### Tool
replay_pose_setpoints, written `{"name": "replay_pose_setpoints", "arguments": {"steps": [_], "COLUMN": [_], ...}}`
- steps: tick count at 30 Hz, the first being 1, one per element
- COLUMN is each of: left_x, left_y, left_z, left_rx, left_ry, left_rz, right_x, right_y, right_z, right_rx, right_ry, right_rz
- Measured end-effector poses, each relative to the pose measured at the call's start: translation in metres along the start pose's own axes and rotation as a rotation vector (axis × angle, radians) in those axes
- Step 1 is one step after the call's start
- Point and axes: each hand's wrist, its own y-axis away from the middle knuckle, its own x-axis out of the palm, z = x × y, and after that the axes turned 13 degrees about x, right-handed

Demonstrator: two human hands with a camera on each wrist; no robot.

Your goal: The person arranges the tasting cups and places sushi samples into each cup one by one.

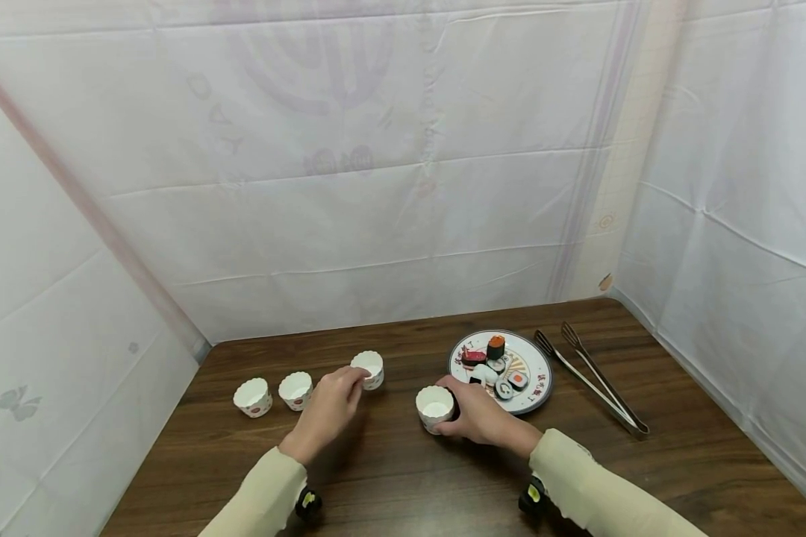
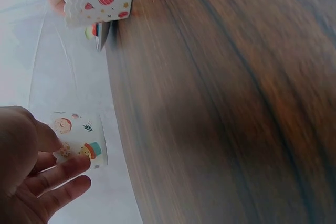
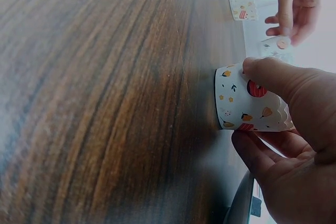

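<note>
My left hand point(image 1: 332, 406) pinches a white paper baking cup point(image 1: 369, 371) near its scalloped rim. In the left wrist view this printed cup point(image 2: 81, 140) appears held off the table, between thumb and fingers. A second baking cup point(image 1: 435, 408) is gripped by my right hand point(image 1: 477, 412), thumb on one side and fingers on the other. The right wrist view has that cup point(image 3: 249, 98) upright, its base at or just above the wood. Left of my left hand, two more baking cups point(image 1: 252, 397) stand in a row.
A round plate point(image 1: 540, 384) with several sushi pieces point(image 1: 495, 347) sits just behind and right of my right hand. Farther right lie metal tongs point(image 1: 607, 380), spread in a V. White cloth point(image 1: 403, 186) hangs behind the dark wooden table point(image 1: 389, 485).
</note>
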Motion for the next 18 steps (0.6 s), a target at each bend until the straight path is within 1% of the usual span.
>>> {"name": "replay_pose_setpoints", "arguments": {"steps": [5, 11, 18], "left_x": [0.000, -0.002, -0.002], "left_y": [0.004, 0.010, 0.017], "left_z": [0.007, 0.012, 0.017], "left_rx": [-0.026, -0.061, -0.059], "left_ry": [0.005, 0.021, 0.004], "left_rz": [0.003, 0.033, 0.044], "right_x": [0.000, 0.000, -0.001], "right_y": [-0.001, 0.000, 0.000], "right_z": [0.000, 0.000, 0.001], "right_rx": [0.003, 0.006, 0.010], "right_ry": [0.001, 0.007, 0.005], "right_rz": [0.002, 0.000, 0.001]}}
